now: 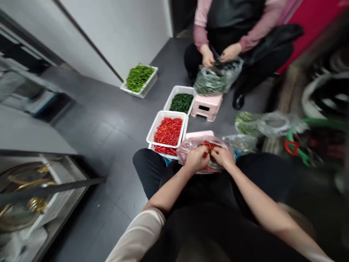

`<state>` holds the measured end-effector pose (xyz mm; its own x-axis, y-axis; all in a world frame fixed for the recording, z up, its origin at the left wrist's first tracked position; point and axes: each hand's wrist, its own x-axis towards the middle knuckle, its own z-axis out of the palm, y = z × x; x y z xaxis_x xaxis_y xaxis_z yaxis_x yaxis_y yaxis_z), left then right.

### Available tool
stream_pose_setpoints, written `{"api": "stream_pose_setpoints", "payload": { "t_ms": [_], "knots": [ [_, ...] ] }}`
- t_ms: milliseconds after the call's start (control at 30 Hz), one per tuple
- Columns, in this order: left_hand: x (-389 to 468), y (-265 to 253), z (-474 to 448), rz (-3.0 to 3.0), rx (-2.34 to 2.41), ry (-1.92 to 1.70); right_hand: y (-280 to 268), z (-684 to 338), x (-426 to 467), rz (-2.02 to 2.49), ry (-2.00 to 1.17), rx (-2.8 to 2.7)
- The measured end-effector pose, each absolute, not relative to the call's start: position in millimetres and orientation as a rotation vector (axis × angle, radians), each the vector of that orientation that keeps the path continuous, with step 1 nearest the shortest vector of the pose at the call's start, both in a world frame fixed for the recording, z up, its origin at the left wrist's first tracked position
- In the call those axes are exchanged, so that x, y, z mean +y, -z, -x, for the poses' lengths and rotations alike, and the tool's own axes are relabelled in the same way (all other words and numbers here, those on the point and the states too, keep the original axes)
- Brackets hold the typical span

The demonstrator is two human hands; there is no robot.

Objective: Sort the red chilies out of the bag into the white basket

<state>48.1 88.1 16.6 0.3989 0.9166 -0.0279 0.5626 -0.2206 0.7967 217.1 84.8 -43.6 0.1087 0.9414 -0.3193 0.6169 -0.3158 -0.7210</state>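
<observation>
A clear plastic bag (pixel 185 148) of red chili peppers (pixel 209 145) lies open in front of my lap, beside a pink stool top (pixel 200 134). My left hand (pixel 196 159) is over the bag, its fingers closed on a red chili pepper. Close by on the right, my right hand (pixel 223 157) has its fingers pinched on chili peppers too, the fingertips almost meeting the left ones. Exact details between the fingers are small and blurred. Just left of the bag, a white basket (pixel 151 133) full of red chilies is stacked on another holding red chilies.
Another white basket (pixel 171 95) holds dark green chilies; a farther one (pixel 148 87) has light green peppers. Opposite, a person (pixel 231 51) handles a bag of greens (pixel 209 82) on a pink stool (pixel 208 105). Red-handled scissors (pixel 291 147) and bagged vegetables (pixel 245 123) are at right.
</observation>
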Motion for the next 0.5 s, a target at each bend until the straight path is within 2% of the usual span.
{"api": "stream_pose_setpoints", "payload": {
  "t_ms": [67,200,300,500],
  "knots": [
    [85.0,-4.4,-53.8,-1.606,1.329,-0.615,48.1,-225.3,86.4,1.954,-1.188,-1.332],
    [82.4,21.5,-65.4,-0.963,1.291,-0.419,46.2,-226.9,81.9,1.376,-1.598,-0.678],
    [85.1,30.6,-71.5,-0.976,1.259,-0.383,38.4,-217.6,79.0,1.22,-1.62,-0.569],
    [87.6,26.2,-77.8,-1.101,1.089,-0.344,37.8,-204.6,78.1,1.225,-1.621,-0.596]
  ]
}}
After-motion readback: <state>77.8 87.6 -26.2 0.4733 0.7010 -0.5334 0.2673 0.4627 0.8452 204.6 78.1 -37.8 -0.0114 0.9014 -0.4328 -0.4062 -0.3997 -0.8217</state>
